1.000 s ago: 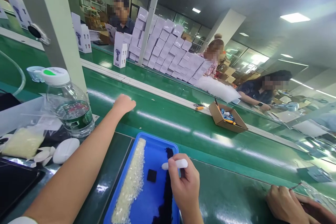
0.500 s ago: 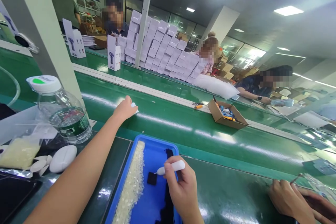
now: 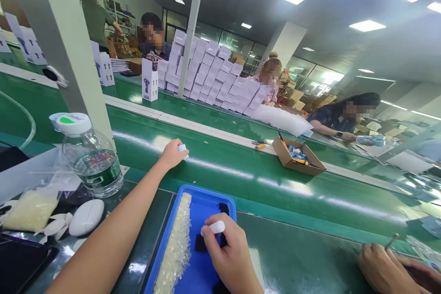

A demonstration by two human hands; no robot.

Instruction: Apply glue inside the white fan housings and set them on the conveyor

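My left hand (image 3: 173, 154) is stretched out over the green surface, its fingers closed on a small white piece (image 3: 182, 148) mostly covered by them. My right hand (image 3: 230, 250) grips a white pen-like tool (image 3: 217, 227) above the blue tray (image 3: 206, 189); the fingers hide the tool's tip. Below and left of those fingers, a black square (image 3: 200, 243) lies on the tray floor. Many small pale translucent pieces (image 3: 175, 243) are heaped along the tray's left side. Black bits (image 3: 223, 208) lie on its right side, partly behind my right hand.
A water bottle (image 3: 98, 161), a white rounded case (image 3: 86, 217) and a bag of pale pieces (image 3: 31, 209) stand at left. An open carton (image 3: 298, 156) sits across the green surface. Another person's hands (image 3: 386, 264) work at right; stacked white boxes (image 3: 210, 69) stand behind.
The whole view has shifted a little downward. My right hand has moved left over the black square, and the pen-like tool's thin tip has gone out of sight. My left hand keeps its grip.
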